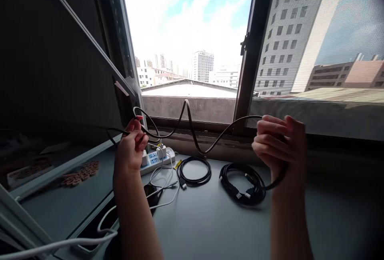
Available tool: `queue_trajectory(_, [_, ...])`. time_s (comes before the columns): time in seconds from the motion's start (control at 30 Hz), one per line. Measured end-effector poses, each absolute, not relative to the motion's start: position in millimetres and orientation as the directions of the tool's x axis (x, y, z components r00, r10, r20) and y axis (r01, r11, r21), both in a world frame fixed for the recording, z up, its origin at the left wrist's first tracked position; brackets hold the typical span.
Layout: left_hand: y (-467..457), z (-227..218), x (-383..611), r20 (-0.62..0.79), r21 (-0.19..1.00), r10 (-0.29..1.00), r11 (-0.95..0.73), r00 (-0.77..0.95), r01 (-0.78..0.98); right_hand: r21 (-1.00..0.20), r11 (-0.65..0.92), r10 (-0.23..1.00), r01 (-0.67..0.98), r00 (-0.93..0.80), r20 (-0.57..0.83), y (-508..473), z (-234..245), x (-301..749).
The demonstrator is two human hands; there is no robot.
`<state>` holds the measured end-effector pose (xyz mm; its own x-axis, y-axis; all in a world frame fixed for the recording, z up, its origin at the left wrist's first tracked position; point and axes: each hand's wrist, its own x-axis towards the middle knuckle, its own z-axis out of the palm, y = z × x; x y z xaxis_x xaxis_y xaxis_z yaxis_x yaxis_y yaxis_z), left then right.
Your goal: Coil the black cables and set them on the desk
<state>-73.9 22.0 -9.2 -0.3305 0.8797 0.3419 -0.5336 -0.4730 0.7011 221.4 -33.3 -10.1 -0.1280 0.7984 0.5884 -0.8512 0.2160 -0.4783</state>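
Note:
A black cable [195, 135] hangs in wavy bends between my two hands, in front of the window. My left hand [133, 142] pinches it between thumb and fingers, with a loop rising above the fingertips and a stretch leading off to the left. At the other side, my right hand [276, 142] has its fingers closed round the cable, and a length comes out below the palm toward the table. Beneath it lies a coil of black cable [229, 200] with several plugs showing. Left of that coil sits a smaller coiled black cable [208, 174] with one plug at its lower edge.
A white power strip [171, 155] with chargers plugged in stands behind my left hand. White cords [164, 204] trail from it across the grey table [210, 228]. Brown cut-out pieces [79, 174] lie at the left. The window frame [244, 80] rises behind the table.

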Motion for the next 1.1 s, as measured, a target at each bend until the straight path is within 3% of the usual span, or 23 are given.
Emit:
queue_trajectory(0.13, [22.9, -8.7, -70.5, 0.406, 0.713, 0.870, -0.493, -0.281, -0.499, -0.621, 0.108, 0.774, -0.776, -0.327, 0.543, -20.5, -9.8, 215.5])
queue_trajectory(0.23, [23.7, -9.1, -64.0, 0.416, 0.753, 0.877, -0.481, -0.242, -0.448, -0.737, 0.128, 0.754, -0.664, -0.417, 0.507, -22.8, -7.2, 206.3])
queue_trajectory(0.4, [19.1, -4.6, -51.1, 0.389, 0.802, 0.905, -0.424, -0.170, -0.421, -0.902, 0.347, 0.874, -0.255, -0.260, 0.410, -40.0, -7.9, 195.8])
queue_trajectory(0.5, [16.0, -0.6, -44.1, 0.378, 0.800, 0.907, -0.421, -0.187, -0.428, -0.893, 0.451, 0.888, 0.007, -0.102, 0.448, -50.8, -8.3, 192.2])
queue_trajectory(0.6, [12.7, 1.4, -37.8, 0.379, 0.810, 0.914, -0.404, -0.147, -0.424, -0.877, 0.476, 0.879, 0.058, -0.012, 0.476, -60.8, -7.8, 190.1])
queue_trajectory(0.73, [5.7, 0.3, -30.9, 0.379, 0.900, 0.918, -0.337, 0.116, -0.276, -0.869, 0.482, 0.872, 0.110, 0.034, 0.488, -72.0, -9.3, 191.1])
queue_trajectory(0.87, [-2.6, 0.6, -24.4, 0.258, 0.964, 0.896, -0.265, 0.362, -0.031, -0.834, 0.517, 0.847, 0.193, 0.024, 0.531, -78.3, -11.2, 192.0])
queue_trajectory(1.1, [-10.2, 3.8, -7.6, 0.322, 0.937, 0.895, -0.347, 0.310, 0.029, -0.787, 0.548, 0.804, 0.284, 0.083, 0.589, -51.8, -16.5, 186.1])
